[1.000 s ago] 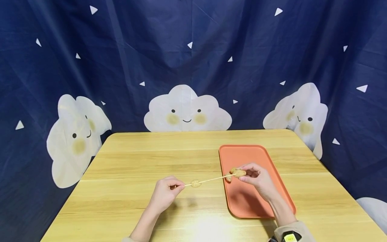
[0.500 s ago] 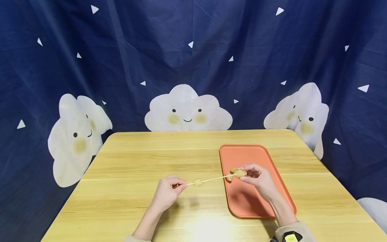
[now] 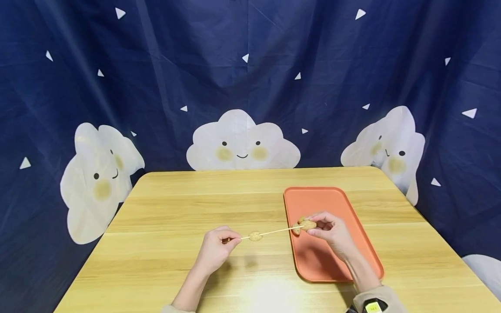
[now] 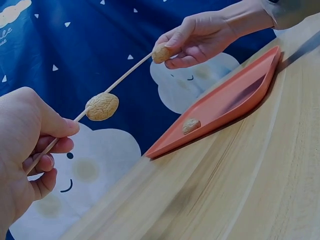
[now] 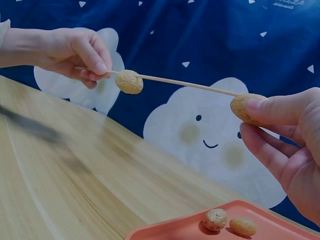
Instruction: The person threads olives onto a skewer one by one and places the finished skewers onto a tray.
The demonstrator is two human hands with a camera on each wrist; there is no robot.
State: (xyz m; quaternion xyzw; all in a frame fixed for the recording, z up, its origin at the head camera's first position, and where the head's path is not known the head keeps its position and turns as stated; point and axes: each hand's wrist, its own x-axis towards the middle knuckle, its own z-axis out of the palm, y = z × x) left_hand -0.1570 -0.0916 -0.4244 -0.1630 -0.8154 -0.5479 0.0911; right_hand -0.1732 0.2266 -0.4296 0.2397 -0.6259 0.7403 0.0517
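Observation:
A thin wooden skewer (image 3: pixel 275 231) runs between the hands, above the table. My left hand (image 3: pixel 214 247) pinches it near its left end between thumb and fingers. A small wrinkled potato (image 4: pixel 103 106) is threaded on it a little beyond those fingertips. My right hand (image 3: pixel 332 232) holds a second small potato (image 5: pixel 245 108) between thumb and fingers, over the tray. The skewer's right end meets this potato; how deep it goes in is hidden. Two loose potatoes (image 5: pixel 215 219) lie in the orange tray (image 3: pixel 318 200), partly behind the held one in the head view.
The tray lies on the right half of a light wooden table (image 3: pixel 188 195). A dark blue curtain (image 3: pixel 219 56) with white clouds and triangles hangs behind the table. A watch (image 3: pixel 373 305) is on the right wrist.
The left hand with the skewer has shifted slightly right. The right hand with its potato has come slightly left. Both grips are the same, and the tray has not moved.

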